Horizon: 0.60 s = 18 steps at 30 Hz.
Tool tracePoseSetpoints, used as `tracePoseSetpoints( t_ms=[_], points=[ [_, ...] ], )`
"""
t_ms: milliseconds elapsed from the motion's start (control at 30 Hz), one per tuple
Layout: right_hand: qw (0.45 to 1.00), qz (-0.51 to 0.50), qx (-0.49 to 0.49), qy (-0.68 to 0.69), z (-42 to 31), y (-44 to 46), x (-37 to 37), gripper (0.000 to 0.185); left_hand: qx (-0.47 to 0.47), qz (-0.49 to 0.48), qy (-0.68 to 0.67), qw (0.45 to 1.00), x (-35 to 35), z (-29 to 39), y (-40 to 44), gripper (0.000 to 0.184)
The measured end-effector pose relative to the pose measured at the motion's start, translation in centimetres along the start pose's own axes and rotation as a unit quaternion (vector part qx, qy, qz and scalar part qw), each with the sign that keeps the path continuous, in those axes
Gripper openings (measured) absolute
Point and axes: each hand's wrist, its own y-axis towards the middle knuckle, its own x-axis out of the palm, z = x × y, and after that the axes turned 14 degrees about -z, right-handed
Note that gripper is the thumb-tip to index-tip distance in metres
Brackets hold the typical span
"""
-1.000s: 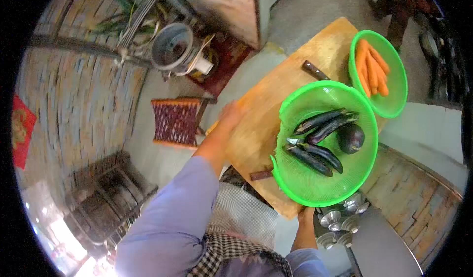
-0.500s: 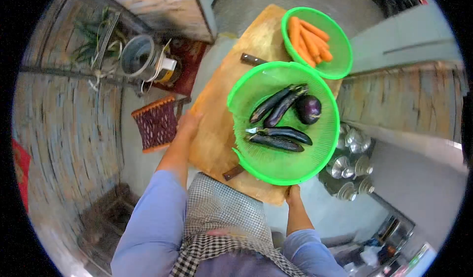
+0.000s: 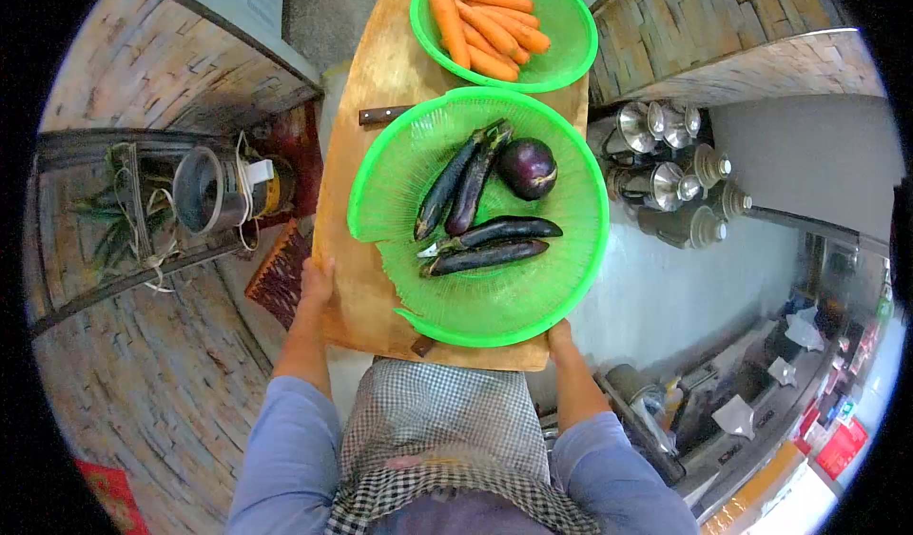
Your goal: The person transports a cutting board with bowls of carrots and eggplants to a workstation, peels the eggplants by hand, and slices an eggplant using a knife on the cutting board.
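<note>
Wood fills both grips in the head view: the left hand [image 3: 317, 283] clasps the board [image 3: 357, 283] by its left edge, the right hand [image 3: 564, 343] by its near right corner, fingers partly hidden. Just ahead of them, a green basket [image 3: 575, 250] holds eggplants [image 3: 471, 188]; farther out are a knife handle [image 3: 383, 115] and a second basket [image 3: 575, 45] with carrots [image 3: 490, 26].

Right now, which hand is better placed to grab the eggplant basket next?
Probably the right hand: it holds the board close by the eggplant basket; the left hand is farther away.
</note>
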Motion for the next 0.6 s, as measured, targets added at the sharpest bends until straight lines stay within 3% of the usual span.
tracePoseSetpoints(
  t_ms=[167, 233, 267, 367, 433, 500, 567, 600],
  points=[
    [0.999, -0.041, -0.005, -0.019, 0.1, -0.2, -2.7, 0.046, -0.077, -0.027, 0.015, 0.997, -1.7, 4.7, -4.3, 0.062],
    [0.998, -0.042, 0.039, -0.036, -2.5, -2.9, -1.7, 0.049, -0.077, -0.023, -0.026, 0.996, -2.1, 5.0, -5.8, 0.059],
    [0.996, -0.081, -0.016, -0.035, -2.9, -3.1, -1.9, 0.054, -0.078, -0.019, -0.045, 0.996, -2.2, 5.1, -6.3, 0.057],
    [0.991, -0.093, 0.004, -0.096, -3.7, -0.7, -4.6, 0.056, -0.089, 0.007, -0.032, 0.995, 0.0, 5.0, -7.5, 0.054],
    [0.971, -0.123, -0.059, -0.196, -2.2, 3.6, -8.5, 0.057, -0.078, 0.004, -0.112, 0.991, 1.4, 4.6, -7.2, 0.052],
    [0.973, -0.117, -0.076, -0.185, -1.9, 3.6, -9.3, 0.058, -0.03, 0.009, -0.129, 0.991, 3.8, 2.4, -6.1, 0.05],
    [0.989, -0.086, -0.041, -0.116, -5.4, 2.7, -7.5, 0.058, 0.059, 0.045, -0.104, 0.992, 8.0, -1.9, -3.9, 0.048],
    [0.991, -0.075, -0.024, -0.105, -6.6, 2.3, -6.8, 0.057, 0.058, 0.064, -0.13, 0.988, 8.8, -2.1, -3.7, 0.047]
  ],
)
